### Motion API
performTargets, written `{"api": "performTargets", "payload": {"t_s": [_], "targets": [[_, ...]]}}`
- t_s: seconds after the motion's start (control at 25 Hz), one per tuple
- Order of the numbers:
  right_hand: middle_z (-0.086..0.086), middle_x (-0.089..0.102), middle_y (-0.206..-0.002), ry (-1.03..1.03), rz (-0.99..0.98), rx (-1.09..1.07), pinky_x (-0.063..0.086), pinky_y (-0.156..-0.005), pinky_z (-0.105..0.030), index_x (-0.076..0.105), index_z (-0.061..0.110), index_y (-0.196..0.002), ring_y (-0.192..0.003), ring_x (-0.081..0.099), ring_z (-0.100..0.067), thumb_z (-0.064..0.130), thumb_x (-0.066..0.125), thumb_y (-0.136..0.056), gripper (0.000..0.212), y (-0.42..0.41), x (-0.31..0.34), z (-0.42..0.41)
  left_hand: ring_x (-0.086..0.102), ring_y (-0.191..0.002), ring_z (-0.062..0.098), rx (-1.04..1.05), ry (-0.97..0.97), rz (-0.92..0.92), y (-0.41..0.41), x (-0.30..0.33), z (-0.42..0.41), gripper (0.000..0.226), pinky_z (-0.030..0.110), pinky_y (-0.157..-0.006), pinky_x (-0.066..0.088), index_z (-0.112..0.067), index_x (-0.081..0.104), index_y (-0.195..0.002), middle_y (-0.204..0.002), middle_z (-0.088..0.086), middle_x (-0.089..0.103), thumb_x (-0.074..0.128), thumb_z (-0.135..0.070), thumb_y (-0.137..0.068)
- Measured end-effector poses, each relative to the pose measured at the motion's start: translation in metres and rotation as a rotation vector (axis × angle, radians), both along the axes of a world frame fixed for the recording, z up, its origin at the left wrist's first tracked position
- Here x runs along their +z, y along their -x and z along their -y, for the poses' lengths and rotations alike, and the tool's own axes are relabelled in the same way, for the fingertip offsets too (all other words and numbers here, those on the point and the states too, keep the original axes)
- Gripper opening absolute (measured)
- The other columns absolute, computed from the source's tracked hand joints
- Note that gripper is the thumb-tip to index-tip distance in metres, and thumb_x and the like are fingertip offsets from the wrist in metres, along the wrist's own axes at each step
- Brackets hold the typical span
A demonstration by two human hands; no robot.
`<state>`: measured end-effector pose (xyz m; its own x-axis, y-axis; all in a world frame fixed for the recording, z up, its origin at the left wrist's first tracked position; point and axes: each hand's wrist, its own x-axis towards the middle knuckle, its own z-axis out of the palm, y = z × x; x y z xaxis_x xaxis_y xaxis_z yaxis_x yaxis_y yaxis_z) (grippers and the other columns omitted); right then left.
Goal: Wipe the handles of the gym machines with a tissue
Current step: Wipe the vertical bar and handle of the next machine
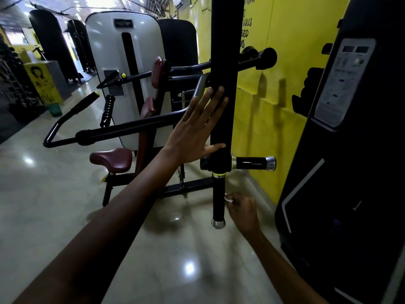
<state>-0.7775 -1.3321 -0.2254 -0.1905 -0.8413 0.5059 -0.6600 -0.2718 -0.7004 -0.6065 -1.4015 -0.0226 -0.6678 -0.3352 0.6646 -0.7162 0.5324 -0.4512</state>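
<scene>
While my left hand lies flat on the upright pad | right grip pinches soft, flimsy tissue beside the rigid, slick vertical handle | wrap mid-handle.

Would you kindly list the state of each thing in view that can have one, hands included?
Left hand: open, fingers straight, flat against the black upright bar.
Right hand: curled, pinching a white tissue beside the vertical handle.
Vertical handle: hanging straight down, not gripped.
Side handle: sticking out level, untouched.
Maroon seat: unoccupied.
</scene>
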Motion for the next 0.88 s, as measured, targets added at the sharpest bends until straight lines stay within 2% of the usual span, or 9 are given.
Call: {"api": "performTargets", "payload": {"t_s": [0.2,0.32,0.4,0.44,0.52,0.6,0.72,0.8,0.88], "targets": [[-0.008,0.07,-0.07,-0.232,-0.004,0.022,0.047,-0.059,-0.027,0.071,0.004,-0.072,-0.065,0.066,-0.019,-0.003,0.069,-0.076,0.009,-0.003,-0.035,-0.025,0.008,-0.146,0.035,-0.013,-0.006,-0.004,0.0,0.0,0.001,0.097,0.052,-0.117,0.018,-0.006,0.007,-0.151,-0.157,0.021,0.011,0.042,-0.07,-0.087],[0.005,0.061,-0.058,-0.201,0.094,-0.014,0.038,-0.051,-0.015,0.056,0.026,-0.06,-0.054,0.057,-0.002,0.002,0.068,-0.08,0.033,-0.002,-0.021,-0.022,0.007,-0.146,0.035,-0.005,-0.007,0.003,0.001,0.001,0.001,0.096,0.053,-0.117,0.018,-0.008,0.003,-0.151,-0.158,0.021,0.01,0.039,-0.071,-0.088],[0.013,0.056,-0.06,-0.108,0.228,-0.052,0.035,-0.053,-0.006,0.05,0.032,-0.064,-0.058,0.056,0.008,0.004,0.068,-0.081,0.037,-0.002,0.005,-0.008,0.007,-0.146,0.035,0.001,-0.004,0.006,0.001,0.001,0.001,0.096,0.053,-0.116,0.018,-0.008,0.003,-0.151,-0.158,0.021,0.01,0.038,-0.071,-0.088],[0.014,0.057,-0.064,-0.061,0.276,-0.061,0.035,-0.056,-0.003,0.055,0.029,-0.068,-0.063,0.056,0.012,0.003,0.068,-0.08,0.031,-0.002,0.018,0.0,0.007,-0.146,0.035,0.002,-0.003,0.009,0.002,0.001,0.0,0.096,0.053,-0.116,0.019,-0.008,0.003,-0.151,-0.158,0.021,0.01,0.038,-0.072,-0.088],[0.005,0.066,-0.074,0.0,0.364,-0.033,0.041,-0.066,-0.004,0.067,0.013,-0.078,-0.071,0.059,0.01,-0.001,0.068,-0.078,0.014,-0.003,0.034,0.014,0.007,-0.146,0.035,0.007,-0.004,0.014,0.002,0.001,0.0,0.096,0.053,-0.116,0.019,-0.008,0.003,-0.151,-0.158,0.02,0.01,0.038,-0.072,-0.088],[-0.003,0.07,-0.081,0.022,0.464,-0.01,0.047,-0.071,-0.011,0.071,0.004,-0.085,-0.074,0.063,0.005,-0.006,0.067,-0.077,0.013,-0.006,0.038,0.02,0.007,-0.146,0.035,0.009,-0.007,0.016,0.002,0.001,0.001,0.096,0.053,-0.116,0.02,-0.008,0.004,-0.151,-0.158,0.02,0.01,0.038,-0.072,-0.088],[0.001,0.068,-0.08,0.041,0.652,0.005,0.048,-0.069,-0.01,0.068,-0.002,-0.088,-0.071,0.063,0.006,-0.01,0.065,-0.078,0.013,-0.008,0.04,0.021,0.008,-0.146,0.035,0.014,0.008,0.017,0.001,0.002,0.001,0.096,0.053,-0.116,0.019,-0.008,0.004,-0.151,-0.158,0.021,0.011,0.038,-0.072,-0.088],[0.006,0.067,-0.08,0.037,0.596,0.031,0.049,-0.071,-0.012,0.068,0.0,-0.086,-0.073,0.063,0.003,-0.008,0.066,-0.079,0.011,-0.009,0.041,0.023,0.009,-0.146,0.036,0.018,0.007,0.016,0.0,0.002,0.0,0.097,0.052,-0.116,0.019,-0.007,0.005,-0.151,-0.157,0.021,0.012,0.038,-0.072,-0.087],[0.005,0.068,-0.079,0.02,0.522,0.059,0.053,-0.074,-0.02,0.068,0.004,-0.081,-0.076,0.065,-0.003,-0.007,0.067,-0.079,0.011,-0.008,0.038,0.023,0.009,-0.146,0.036,0.018,0.006,0.016,-0.001,0.001,0.001,0.097,0.053,-0.116,0.019,-0.008,0.004,-0.151,-0.157,0.021,0.011,0.038,-0.072,-0.087]]}}
